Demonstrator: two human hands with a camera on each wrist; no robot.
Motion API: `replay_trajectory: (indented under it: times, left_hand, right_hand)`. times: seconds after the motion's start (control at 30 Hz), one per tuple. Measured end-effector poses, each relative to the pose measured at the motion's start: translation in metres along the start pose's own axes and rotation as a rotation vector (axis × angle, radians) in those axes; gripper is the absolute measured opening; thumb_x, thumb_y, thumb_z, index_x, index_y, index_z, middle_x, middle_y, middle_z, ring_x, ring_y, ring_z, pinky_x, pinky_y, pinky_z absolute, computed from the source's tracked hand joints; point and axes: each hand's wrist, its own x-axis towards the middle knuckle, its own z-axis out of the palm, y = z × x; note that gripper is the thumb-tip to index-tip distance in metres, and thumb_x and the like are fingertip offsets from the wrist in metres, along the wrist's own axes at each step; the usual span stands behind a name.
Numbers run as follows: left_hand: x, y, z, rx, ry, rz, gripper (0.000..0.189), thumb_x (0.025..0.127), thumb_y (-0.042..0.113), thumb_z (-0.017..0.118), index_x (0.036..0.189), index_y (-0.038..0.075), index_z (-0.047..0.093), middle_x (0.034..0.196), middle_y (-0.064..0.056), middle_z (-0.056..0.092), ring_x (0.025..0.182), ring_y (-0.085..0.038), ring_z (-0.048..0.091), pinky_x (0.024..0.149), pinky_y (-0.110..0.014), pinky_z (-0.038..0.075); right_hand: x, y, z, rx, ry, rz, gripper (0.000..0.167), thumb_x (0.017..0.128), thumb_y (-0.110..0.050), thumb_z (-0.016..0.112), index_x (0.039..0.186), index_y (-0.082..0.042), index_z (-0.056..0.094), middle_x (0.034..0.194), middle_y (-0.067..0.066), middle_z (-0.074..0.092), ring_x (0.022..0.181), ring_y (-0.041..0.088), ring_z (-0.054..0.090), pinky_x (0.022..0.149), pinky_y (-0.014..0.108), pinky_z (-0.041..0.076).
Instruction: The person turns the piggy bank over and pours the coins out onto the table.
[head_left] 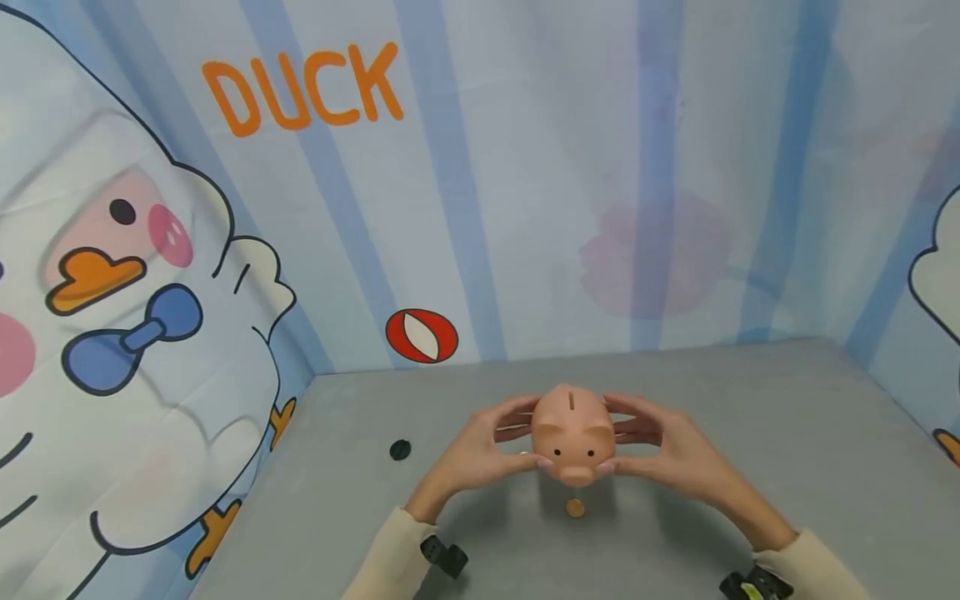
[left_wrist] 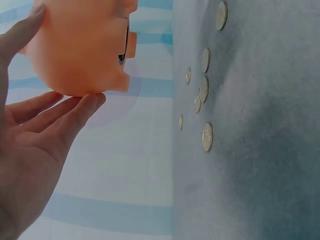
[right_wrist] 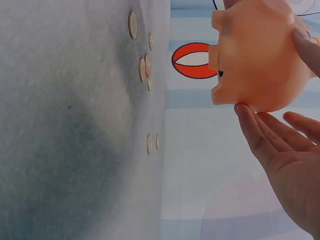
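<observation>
A peach-coloured piggy bank (head_left: pixel 573 437) is held upright above the grey table, its snout toward me and its coin slot on top. My left hand (head_left: pixel 474 450) grips its left side, thumb by the snout and fingers along the flank. On the opposite side my right hand (head_left: pixel 678 454) holds it the same way. Both wrist views show its feet off the table and a dark-edged opening on the underside. Several coins (left_wrist: pixel 207 137) lie beneath it; in the head view one coin (head_left: pixel 575 507) shows below the snout, and most others are hidden.
A small black round piece (head_left: pixel 401 450) lies on the grey table (head_left: pixel 337 533), left of my left hand. Behind the table hangs a blue-and-white striped backdrop (head_left: pixel 525 167) printed with a duck, and similar printed cloth stands at both sides.
</observation>
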Motion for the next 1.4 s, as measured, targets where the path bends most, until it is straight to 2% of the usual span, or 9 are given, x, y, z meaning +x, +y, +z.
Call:
replay_trajectory:
  times: [0.17,0.3,0.4,0.57,0.7,0.83,0.93,1.2,1.4]
  left_hand:
    - [0.0,-0.001,-0.003,0.012,-0.023,-0.02,0.079,0.089,0.029,0.087,0.158,0.022,0.048,0.157,-0.003,0.056,0.139,-0.025,0.063,0.114,-0.032,0.055]
    - [-0.001,-0.001,-0.005,0.0,-0.044,-0.039,0.079,0.088,0.027,0.088,0.156,0.022,0.049,0.157,0.0,0.056,0.138,-0.023,0.063,0.113,-0.031,0.055]
    - [-0.005,-0.002,-0.01,-0.019,-0.054,-0.062,0.079,0.087,0.024,0.089,0.156,0.02,0.05,0.158,-0.002,0.055,0.138,-0.025,0.064,0.114,-0.036,0.056]
    - [-0.016,-0.006,-0.023,-0.027,-0.073,-0.082,0.083,0.087,0.025,0.089,0.158,0.017,0.046,0.16,-0.007,0.053,0.138,-0.03,0.063,0.114,-0.046,0.055]
    - [-0.022,-0.009,-0.034,-0.015,-0.088,-0.095,0.086,0.087,0.027,0.089,0.16,0.014,0.044,0.162,-0.008,0.05,0.139,-0.03,0.063,0.114,-0.041,0.056]
    - [-0.028,-0.014,-0.042,-0.017,-0.09,-0.108,0.089,0.085,0.028,0.09,0.16,0.014,0.045,0.162,-0.008,0.05,0.139,-0.031,0.062,0.115,-0.043,0.055]
    - [-0.036,-0.019,-0.049,-0.031,-0.079,-0.129,0.089,0.084,0.027,0.092,0.159,0.014,0.046,0.162,-0.009,0.051,0.14,-0.032,0.062,0.116,-0.049,0.054]
    - [-0.06,-0.025,-0.07,-0.041,-0.045,-0.18,0.09,0.083,0.027,0.093,0.158,0.013,0.046,0.163,-0.011,0.049,0.141,-0.035,0.06,0.116,-0.053,0.052]
    - [-0.081,-0.033,-0.091,-0.069,-0.052,-0.223,0.089,0.084,0.023,0.091,0.159,0.015,0.044,0.165,-0.013,0.045,0.145,-0.039,0.055,0.115,-0.041,0.054]
  right_hand:
    - [0.002,-0.001,0.0,-0.006,-0.028,0.049,0.08,0.086,-0.031,0.089,0.153,-0.006,0.053,0.151,0.02,0.059,0.114,0.019,0.074,0.094,0.033,0.064]
    - [0.006,-0.001,0.001,-0.015,-0.056,0.055,0.081,0.083,-0.034,0.091,0.151,-0.008,0.055,0.15,0.018,0.059,0.115,0.025,0.074,0.096,0.035,0.064]
    - [0.011,-0.003,0.005,-0.011,-0.084,0.048,0.084,0.082,-0.036,0.092,0.151,-0.007,0.055,0.15,0.019,0.058,0.116,0.029,0.073,0.098,0.038,0.063]
    - [0.02,-0.009,0.016,-0.028,-0.107,0.031,0.085,0.082,-0.038,0.092,0.151,-0.005,0.054,0.148,0.02,0.058,0.116,0.031,0.072,0.098,0.042,0.063]
    - [0.028,-0.012,0.027,-0.032,-0.121,0.035,0.087,0.079,-0.039,0.094,0.15,-0.006,0.055,0.147,0.02,0.059,0.115,0.031,0.073,0.096,0.041,0.064]
    - [0.036,-0.016,0.038,-0.012,-0.146,0.054,0.089,0.077,-0.037,0.095,0.15,-0.006,0.055,0.148,0.02,0.058,0.116,0.033,0.072,0.093,0.036,0.065]
    - [0.042,-0.019,0.047,0.0,-0.166,0.057,0.089,0.077,-0.034,0.096,0.15,-0.003,0.054,0.148,0.021,0.058,0.117,0.034,0.072,0.093,0.037,0.065]
    - [0.055,-0.033,0.076,0.006,-0.178,0.068,0.089,0.077,-0.029,0.097,0.149,-0.001,0.054,0.146,0.023,0.056,0.117,0.034,0.071,0.093,0.04,0.065]
    - [0.067,-0.045,0.104,0.031,-0.188,0.096,0.091,0.075,-0.031,0.098,0.15,-0.004,0.054,0.144,0.02,0.055,0.117,0.032,0.07,0.095,0.048,0.064]
